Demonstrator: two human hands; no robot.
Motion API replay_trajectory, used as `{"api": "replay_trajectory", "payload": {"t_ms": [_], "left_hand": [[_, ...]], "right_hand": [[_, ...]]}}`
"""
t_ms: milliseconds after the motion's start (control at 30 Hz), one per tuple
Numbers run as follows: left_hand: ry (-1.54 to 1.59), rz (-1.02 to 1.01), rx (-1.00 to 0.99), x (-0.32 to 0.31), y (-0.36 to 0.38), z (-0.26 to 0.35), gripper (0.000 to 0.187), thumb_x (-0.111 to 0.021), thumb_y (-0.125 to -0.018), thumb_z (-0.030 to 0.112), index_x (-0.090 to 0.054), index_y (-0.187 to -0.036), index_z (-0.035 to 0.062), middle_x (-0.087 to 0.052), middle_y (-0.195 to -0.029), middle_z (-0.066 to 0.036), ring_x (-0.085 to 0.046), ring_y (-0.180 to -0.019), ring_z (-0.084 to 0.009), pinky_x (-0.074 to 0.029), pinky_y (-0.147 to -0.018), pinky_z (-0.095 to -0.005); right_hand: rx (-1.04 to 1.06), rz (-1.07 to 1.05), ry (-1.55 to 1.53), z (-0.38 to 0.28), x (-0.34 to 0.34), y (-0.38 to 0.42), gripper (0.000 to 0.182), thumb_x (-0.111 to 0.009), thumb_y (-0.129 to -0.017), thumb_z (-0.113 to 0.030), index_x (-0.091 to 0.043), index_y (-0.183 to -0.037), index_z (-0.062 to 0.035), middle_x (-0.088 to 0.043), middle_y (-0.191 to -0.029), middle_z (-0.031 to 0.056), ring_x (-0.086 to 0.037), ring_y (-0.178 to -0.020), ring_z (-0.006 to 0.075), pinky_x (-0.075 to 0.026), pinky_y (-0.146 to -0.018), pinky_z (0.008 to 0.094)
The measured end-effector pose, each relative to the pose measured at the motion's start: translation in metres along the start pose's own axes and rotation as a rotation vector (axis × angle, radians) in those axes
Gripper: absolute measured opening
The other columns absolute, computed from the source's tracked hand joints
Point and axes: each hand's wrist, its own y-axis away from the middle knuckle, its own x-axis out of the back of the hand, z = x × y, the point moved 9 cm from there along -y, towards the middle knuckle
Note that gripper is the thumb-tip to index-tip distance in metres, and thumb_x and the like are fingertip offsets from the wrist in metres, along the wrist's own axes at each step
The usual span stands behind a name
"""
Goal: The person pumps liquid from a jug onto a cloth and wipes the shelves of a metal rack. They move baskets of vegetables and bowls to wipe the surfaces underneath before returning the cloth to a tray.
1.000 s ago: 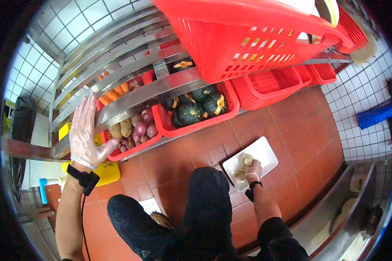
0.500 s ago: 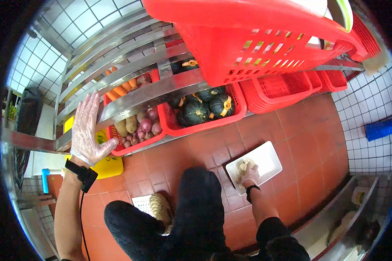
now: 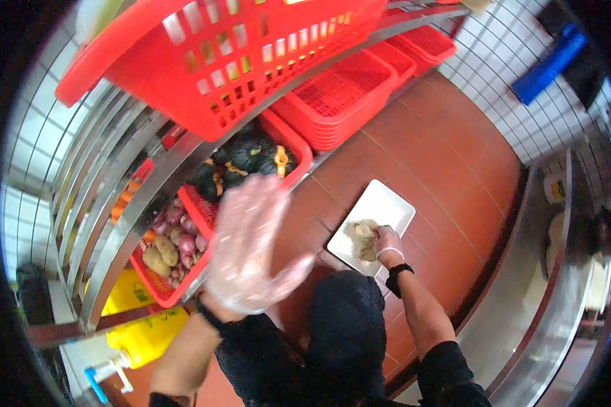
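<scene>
My left hand (image 3: pixel 254 244), in a clear plastic glove, is raised in front of the red vegetable baskets. Its fingers are stretched out and it holds nothing. Lower down, my gloved right hand (image 3: pixel 387 242) reaches into a white rectangular tray (image 3: pixel 395 207) on the tiled floor. Its fingers are closed on the edge of a pale beige, crumpled-looking clump (image 3: pixel 365 234); I cannot make out its kind. Behind my left hand, a red basket (image 3: pixel 173 298) holds potatoes (image 3: pixel 161 254) and purple onions (image 3: pixel 183 230). Dark green squashes (image 3: pixel 248 152) fill the basket beside it.
A large red basket (image 3: pixel 204 74) sits on the slatted metal rack (image 3: pixel 125 234), overhanging close to me. Stacked red baskets (image 3: pixel 332 95) stand beyond the squashes. Yellow containers (image 3: pixel 146 339) are at lower left. A metal shelf (image 3: pixel 523 292) runs along the right.
My view has turned and shifted. My left hand has left the rack's edge and come across toward the middle, still open. My right hand remains in the tray at the pale clump.
</scene>
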Motion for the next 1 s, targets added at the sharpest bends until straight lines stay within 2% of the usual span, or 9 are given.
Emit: {"api": "replay_trajectory", "payload": {"t_ms": [67, 133, 267, 367, 500, 667, 800, 833, 1000], "left_hand": [[0.343, 0.078, 0.015, -0.055, -0.017, 0.006, 0.065, -0.072, -0.086, 0.032, -0.051, -0.139, 0.0008, -0.053, -0.140, -0.023, -0.053, -0.128, -0.0379, -0.042, -0.108, -0.0487], [0.582, -0.065, 0.292, -0.143, -0.023, 0.004, 0.060, -0.074, -0.086, 0.020, -0.051, -0.139, 0.0038, -0.061, -0.130, -0.021, -0.061, -0.119, -0.0339, -0.050, -0.099, -0.0428], [0.980, -0.254, 0.828, -0.321, 0.031, -0.030, 0.056, -0.065, -0.095, 0.037, -0.051, -0.137, 0.0030, -0.063, -0.127, -0.022, -0.062, -0.117, -0.0304, -0.049, -0.099, -0.0412], [0.582, -0.394, 0.735, -0.332, 0.046, -0.016, 0.062, -0.054, -0.097, 0.050, -0.053, -0.133, -0.0005, -0.064, -0.124, -0.025, -0.061, -0.116, -0.0367, -0.048, -0.098, -0.0444], [1.437, -0.465, 1.043, -0.408, 0.062, 0.019, 0.084, -0.055, -0.092, 0.062, -0.044, -0.143, -0.0037, -0.059, -0.133, -0.025, -0.058, -0.123, -0.0365, -0.045, -0.102, -0.0399], [1.414, -0.403, 1.130, -0.423, 0.081, 0.024, 0.084, -0.062, -0.089, 0.059, -0.042, -0.147, 0.0018, -0.062, -0.128, -0.024, -0.059, -0.120, -0.0342, -0.045, -0.102, -0.0382], [1.721, -0.424, 1.125, -0.458, 0.102, 0.014, 0.070, -0.070, -0.089, 0.034, -0.043, -0.148, 0.0052, -0.062, -0.131, -0.018, -0.064, -0.113, -0.0250, -0.053, -0.090, -0.0369], [1.722, -0.478, 1.198, -0.444, 0.100, 0.014, 0.062, -0.070, -0.088, 0.016, -0.047, -0.144, 0.0031, -0.063, -0.128, -0.015, -0.065, -0.107, -0.0217, -0.055, -0.086, -0.0344], [1.753, -0.341, 1.246, -0.467, 0.110, 0.010, 0.055, -0.063, -0.085, 0.000, -0.051, -0.139, 0.0013, -0.066, -0.117, -0.015, -0.068, -0.100, -0.0238, -0.059, -0.080, -0.0349]], "right_hand": [[-0.032, 0.023, -0.034, -0.006, 0.023, 0.008, 0.033, -0.057, -0.085, -0.001, -0.069, -0.115, -0.0066, -0.067, -0.113, 0.0201, -0.065, -0.106, 0.0365, -0.052, -0.093, 0.0418], [-0.059, 0.061, -0.152, 0.005, 0.026, 0.005, 0.034, -0.060, -0.082, 0.000, -0.069, -0.114, -0.0053, -0.068, -0.113, 0.0199, -0.065, -0.107, 0.0359, -0.052, -0.093, 0.0411], [-0.062, 0.026, -0.093, -0.027, 0.067, 0.015, 0.034, -0.063, -0.083, -0.001, -0.069, -0.115, -0.0043, -0.067, -0.118, 0.0214, -0.065, -0.108, 0.0376, -0.052, -0.093, 0.0432], [0.023, 0.063, 0.047, -0.054, 0.094, 0.019, 0.032, -0.064, -0.084, -0.001, -0.068, -0.115, -0.0024, -0.066, -0.120, 0.0206, -0.066, -0.107, 0.0370, -0.053, -0.094, 0.0437], [0.012, 0.023, 0.147, -0.079, 0.112, 0.031, 0.032, -0.064, -0.084, -0.003, -0.068, -0.115, -0.0024, -0.065, -0.121, 0.0215, -0.062, -0.112, 0.0389, -0.051, -0.097, 0.0436], [-0.045, 0.024, 0.054, -0.079, 0.100, 0.036, 0.035, -0.062, -0.084, -0.004, -0.068, -0.118, -0.0038, -0.064, -0.122, 0.0230, -0.060, -0.115, 0.0421, -0.048, -0.101, 0.0444], [-0.189, 0.050, -0.378, -0.060, 0.074, 0.045, 0.036, -0.066, -0.085, -0.005, -0.068, -0.121, -0.0058, -0.067, -0.121, 0.0207, -0.066, -0.110, 0.0338, -0.052, -0.095, 0.0385], [-0.113, 0.103, -0.261, -0.055, 0.070, 0.041, 0.035, -0.066, -0.086, -0.003, -0.068, -0.120, -0.0032, -0.071, -0.113, 0.0147, -0.069, -0.103, 0.0266, -0.054, -0.090, 0.0342], [-0.287, 0.196, -0.681, -0.021, 0.065, 0.033, 0.028, -0.064, -0.089, -0.003, -0.068, -0.116, 0.0013, -0.071, -0.105, 0.0094, -0.067, -0.093, 0.0179, -0.054, -0.083, 0.0297]]}}
